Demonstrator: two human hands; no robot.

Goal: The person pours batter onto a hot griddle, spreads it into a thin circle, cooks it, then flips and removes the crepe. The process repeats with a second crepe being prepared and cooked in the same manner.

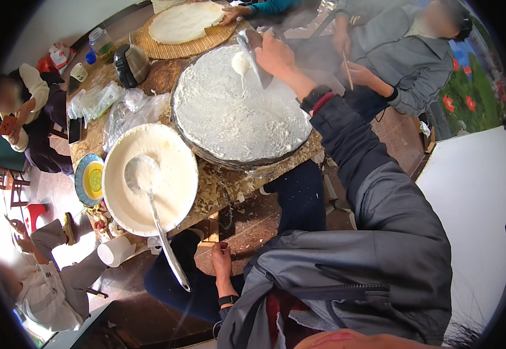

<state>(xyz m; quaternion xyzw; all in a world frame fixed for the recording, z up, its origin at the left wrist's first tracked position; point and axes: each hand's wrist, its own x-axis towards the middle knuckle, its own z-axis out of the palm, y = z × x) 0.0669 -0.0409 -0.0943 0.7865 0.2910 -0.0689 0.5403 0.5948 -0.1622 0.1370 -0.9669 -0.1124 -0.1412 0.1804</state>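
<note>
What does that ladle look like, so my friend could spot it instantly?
Find the big round griddle; beside it, lower left, sits a wide white basin. The metal ladle rests in the basin's pale batter, its long handle crossing the near rim. Unlike the flat scraper in the right hand, it has a round bowl.

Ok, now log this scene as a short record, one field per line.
Right hand: holds a grey flat scraper over the far part of the round griddle
Left hand: lowered near the knees, nothing visible in it
Griddle surface: pale smears, with a white dab beside the scraper
Large bowl: pale liquid, ladle resting inside, handle over the near rim
Far side: thin pale sheet on a woven tray, another person's hand at the sheet's edge
</note>
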